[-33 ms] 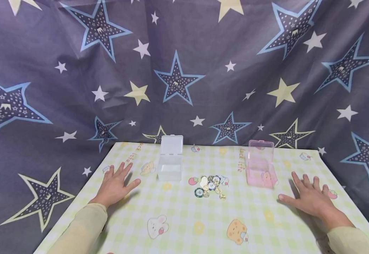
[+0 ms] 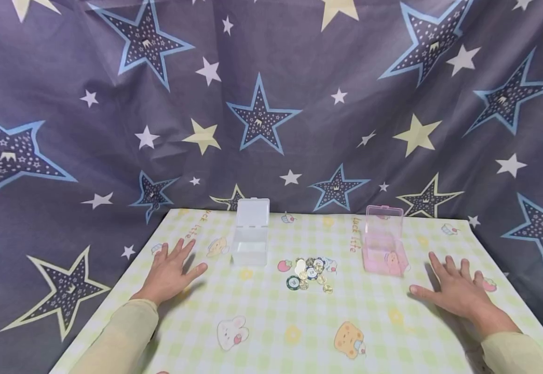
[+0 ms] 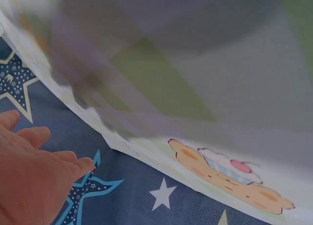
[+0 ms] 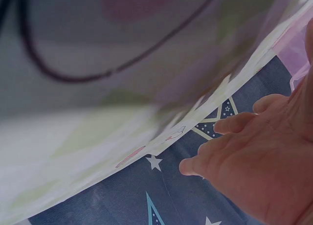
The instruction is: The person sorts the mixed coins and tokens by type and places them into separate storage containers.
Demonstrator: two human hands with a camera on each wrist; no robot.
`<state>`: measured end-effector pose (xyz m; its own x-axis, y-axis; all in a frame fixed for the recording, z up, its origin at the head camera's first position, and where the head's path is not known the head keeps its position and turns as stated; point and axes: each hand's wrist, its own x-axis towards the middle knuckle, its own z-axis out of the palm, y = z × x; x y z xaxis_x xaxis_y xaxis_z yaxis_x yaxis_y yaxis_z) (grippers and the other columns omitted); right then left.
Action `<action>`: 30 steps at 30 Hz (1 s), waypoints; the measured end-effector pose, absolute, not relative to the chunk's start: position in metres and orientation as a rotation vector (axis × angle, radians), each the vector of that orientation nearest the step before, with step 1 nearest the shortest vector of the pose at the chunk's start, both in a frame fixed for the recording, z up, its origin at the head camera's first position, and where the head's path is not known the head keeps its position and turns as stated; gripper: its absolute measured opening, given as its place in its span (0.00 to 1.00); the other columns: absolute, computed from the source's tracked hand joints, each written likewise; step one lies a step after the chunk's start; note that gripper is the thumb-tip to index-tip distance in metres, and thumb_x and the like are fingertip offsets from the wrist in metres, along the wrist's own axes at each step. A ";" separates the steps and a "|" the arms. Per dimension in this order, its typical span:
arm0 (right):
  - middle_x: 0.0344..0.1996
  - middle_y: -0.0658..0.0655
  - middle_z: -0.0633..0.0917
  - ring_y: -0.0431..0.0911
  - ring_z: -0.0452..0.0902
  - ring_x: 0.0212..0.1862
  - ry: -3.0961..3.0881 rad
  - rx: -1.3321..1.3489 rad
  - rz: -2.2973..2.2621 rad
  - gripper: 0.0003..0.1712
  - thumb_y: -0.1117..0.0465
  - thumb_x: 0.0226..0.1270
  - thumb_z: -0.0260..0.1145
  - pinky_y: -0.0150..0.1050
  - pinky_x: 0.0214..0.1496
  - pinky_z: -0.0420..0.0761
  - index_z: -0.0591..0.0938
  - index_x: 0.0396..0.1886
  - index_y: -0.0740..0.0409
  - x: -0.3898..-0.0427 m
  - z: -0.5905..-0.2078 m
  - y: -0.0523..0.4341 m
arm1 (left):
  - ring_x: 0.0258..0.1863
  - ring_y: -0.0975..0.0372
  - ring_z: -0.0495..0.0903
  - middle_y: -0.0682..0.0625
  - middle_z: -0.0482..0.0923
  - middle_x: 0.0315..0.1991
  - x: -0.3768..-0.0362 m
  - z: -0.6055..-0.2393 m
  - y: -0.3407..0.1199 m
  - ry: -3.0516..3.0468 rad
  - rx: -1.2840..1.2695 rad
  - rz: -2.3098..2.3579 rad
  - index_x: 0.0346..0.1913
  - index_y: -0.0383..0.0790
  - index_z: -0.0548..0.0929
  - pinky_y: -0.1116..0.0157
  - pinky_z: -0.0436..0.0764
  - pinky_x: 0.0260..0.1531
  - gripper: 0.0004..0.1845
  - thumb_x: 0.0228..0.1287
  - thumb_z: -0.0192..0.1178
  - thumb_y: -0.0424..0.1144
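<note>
My left hand [image 2: 171, 272] is spread over the left side of the table with nothing in it, to the left of a white translucent box [image 2: 250, 248] whose lid stands up. On the right side my right hand [image 2: 456, 288] is spread as well, holding nothing, nearest to a pink clear box [image 2: 383, 254] with its lid raised. Between the two boxes lies a small pile of poker chips [image 2: 293, 282] and gold-coloured coins [image 2: 327, 289]. The left wrist view shows part of the left hand [image 3: 39, 171], and the right wrist view shows the right hand [image 4: 259, 161] from its palm side.
A green-and-white checked tablecloth [image 2: 271, 311] with cartoon prints covers the table. Behind it hangs a dark curtain [image 2: 295, 57] patterned with stars, close to the table's back edge.
</note>
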<state>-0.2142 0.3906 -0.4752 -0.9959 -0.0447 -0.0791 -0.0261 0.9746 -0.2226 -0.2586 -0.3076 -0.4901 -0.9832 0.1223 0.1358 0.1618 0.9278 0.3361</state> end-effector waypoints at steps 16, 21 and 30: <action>0.74 0.91 0.55 0.93 0.46 0.73 2.963 -0.118 -0.372 0.70 0.23 0.70 0.61 0.87 0.69 0.51 0.49 0.84 0.74 -0.219 -0.471 0.392 | 0.81 0.24 0.47 0.32 0.55 0.85 -0.257 -0.484 -0.295 -2.949 -0.285 -0.561 0.87 0.47 0.58 0.25 0.47 0.76 0.48 0.76 0.54 0.72; 0.72 0.87 0.68 0.84 0.67 0.70 2.839 -0.196 -0.601 0.61 0.32 0.79 0.60 0.74 0.64 0.75 0.49 0.83 0.79 -0.221 -0.450 0.394 | 0.77 0.31 0.65 0.35 0.67 0.80 -0.254 -0.479 -0.283 -2.896 -0.308 -0.717 0.85 0.46 0.63 0.31 0.63 0.75 0.45 0.77 0.57 0.68; 0.66 0.78 0.80 0.63 0.85 0.62 2.839 -0.145 -0.940 0.48 0.41 0.85 0.59 0.47 0.54 0.86 0.59 0.82 0.75 -0.227 -0.441 0.390 | 0.49 0.47 0.83 0.40 0.87 0.58 -0.254 -0.470 -0.256 -2.711 -0.358 -0.847 0.74 0.45 0.79 0.54 0.80 0.46 0.30 0.76 0.67 0.52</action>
